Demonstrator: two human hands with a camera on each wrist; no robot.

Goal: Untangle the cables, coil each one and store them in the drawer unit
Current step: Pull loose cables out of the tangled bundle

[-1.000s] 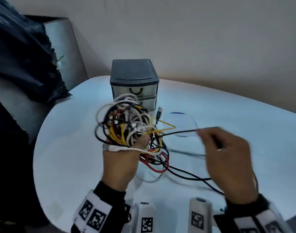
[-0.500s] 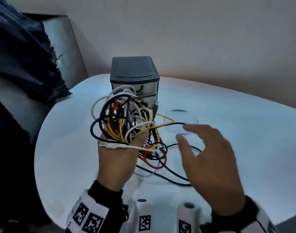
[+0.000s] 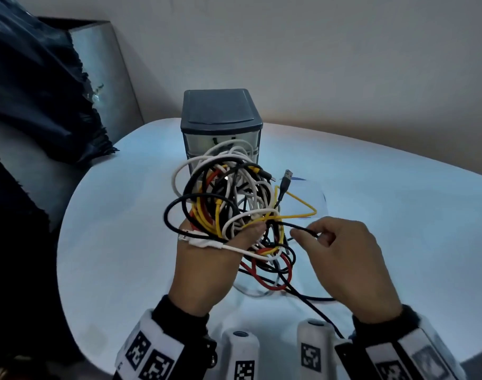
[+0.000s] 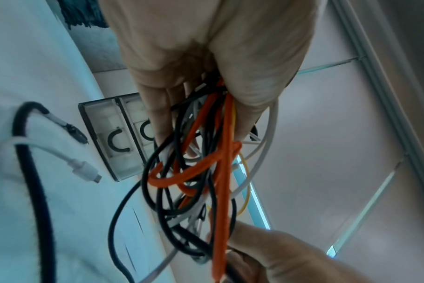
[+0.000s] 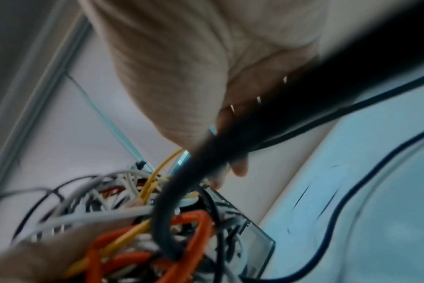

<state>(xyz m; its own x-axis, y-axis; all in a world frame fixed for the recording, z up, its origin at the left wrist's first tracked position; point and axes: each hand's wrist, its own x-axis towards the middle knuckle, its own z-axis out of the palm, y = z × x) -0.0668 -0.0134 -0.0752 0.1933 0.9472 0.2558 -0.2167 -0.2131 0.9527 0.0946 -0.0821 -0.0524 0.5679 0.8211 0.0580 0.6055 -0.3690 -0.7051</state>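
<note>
Your right hand (image 3: 352, 259) now pinches a black cable (image 3: 294, 225) after reaching open-fingered a moment ago. Your left hand (image 3: 207, 259) grips the tangle (image 3: 229, 198) above the tabletop (image 3: 398, 215), before the closed drawer unit (image 3: 220, 119). Untangling looks barely begun.

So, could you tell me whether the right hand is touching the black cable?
Touching. In the head view the right hand pinches the black cable between thumb and forefinger, beside the tangle held by the left hand.

Head cam above; wrist cams close.
</note>
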